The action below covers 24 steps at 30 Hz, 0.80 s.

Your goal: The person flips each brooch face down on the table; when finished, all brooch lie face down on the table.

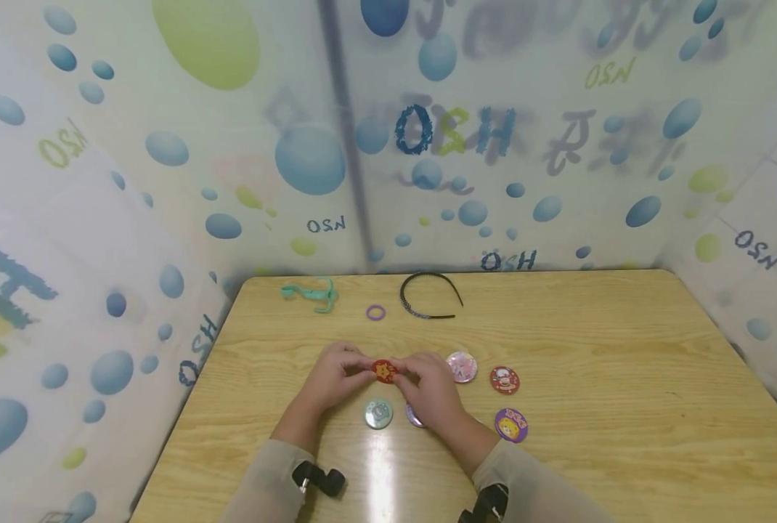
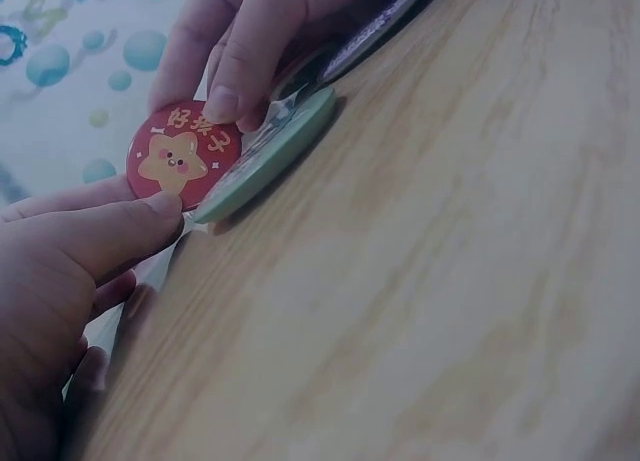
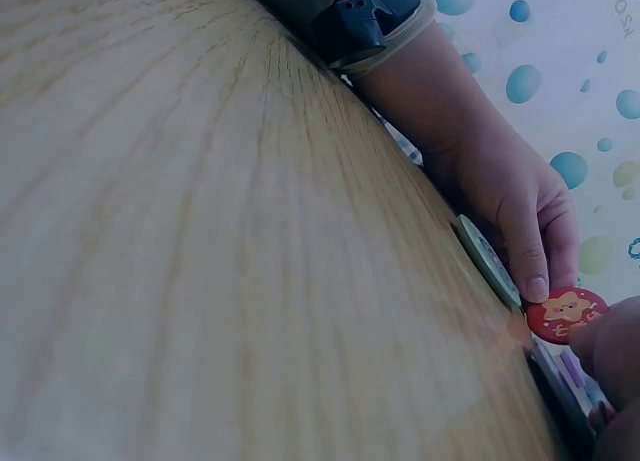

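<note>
Between both hands is a round red badge (image 1: pixel 385 371) with a yellow smiling star. In the left wrist view, my left hand (image 2: pixel 80 251) pinches the badge's lower left edge between thumb and finger. My right hand (image 1: pixel 433 388) pinches the opposite edge; its thumb lies on the badge's face. Just below the held badge, a mint green badge (image 1: pixel 378 413) lies on the table. A purple-rimmed badge (image 1: pixel 414 416) is partly hidden under my right hand. Right of that hand are a pink badge (image 1: pixel 462 367), a red badge with a white figure (image 1: pixel 505 380) and a purple badge (image 1: pixel 511 425).
Toward the back of the wooden table (image 1: pixel 624 349) lie a teal clip-like piece (image 1: pixel 313 293), a purple ring (image 1: pixel 375 312) and a black headband (image 1: pixel 407 299). A wall covering (image 1: pixel 526 65) with blue and green dots rises behind and beside the table.
</note>
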Each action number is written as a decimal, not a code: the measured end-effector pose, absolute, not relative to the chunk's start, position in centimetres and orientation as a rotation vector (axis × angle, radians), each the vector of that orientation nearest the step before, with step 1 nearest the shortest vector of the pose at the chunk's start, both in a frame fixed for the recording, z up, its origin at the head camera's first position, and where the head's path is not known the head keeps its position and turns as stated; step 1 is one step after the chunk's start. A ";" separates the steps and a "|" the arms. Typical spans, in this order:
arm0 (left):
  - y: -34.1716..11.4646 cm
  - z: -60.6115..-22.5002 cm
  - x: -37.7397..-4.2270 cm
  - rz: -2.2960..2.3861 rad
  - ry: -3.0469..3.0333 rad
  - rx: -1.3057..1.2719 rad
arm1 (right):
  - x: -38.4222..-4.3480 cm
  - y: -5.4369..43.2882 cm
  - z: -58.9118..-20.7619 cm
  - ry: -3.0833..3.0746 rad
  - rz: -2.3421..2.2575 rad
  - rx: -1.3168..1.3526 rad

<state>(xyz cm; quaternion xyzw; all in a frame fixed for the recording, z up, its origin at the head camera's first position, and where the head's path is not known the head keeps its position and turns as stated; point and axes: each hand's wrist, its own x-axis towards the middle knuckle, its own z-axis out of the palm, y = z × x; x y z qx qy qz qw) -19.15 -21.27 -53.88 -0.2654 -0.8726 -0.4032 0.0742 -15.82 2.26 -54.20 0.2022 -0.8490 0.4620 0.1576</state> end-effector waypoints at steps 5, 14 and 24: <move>-21.3 -54.0 -19.2 -1.208 -2.618 -0.789 | -15.8 2.2 -54.2 -2.438 1.331 0.559; -21.3 -53.9 -19.1 -1.197 -2.683 -0.733 | -15.8 2.3 -54.2 -2.447 1.346 0.545; -21.2 -53.9 -19.0 -1.206 -2.656 -0.737 | -15.8 2.2 -54.5 -2.407 1.349 0.549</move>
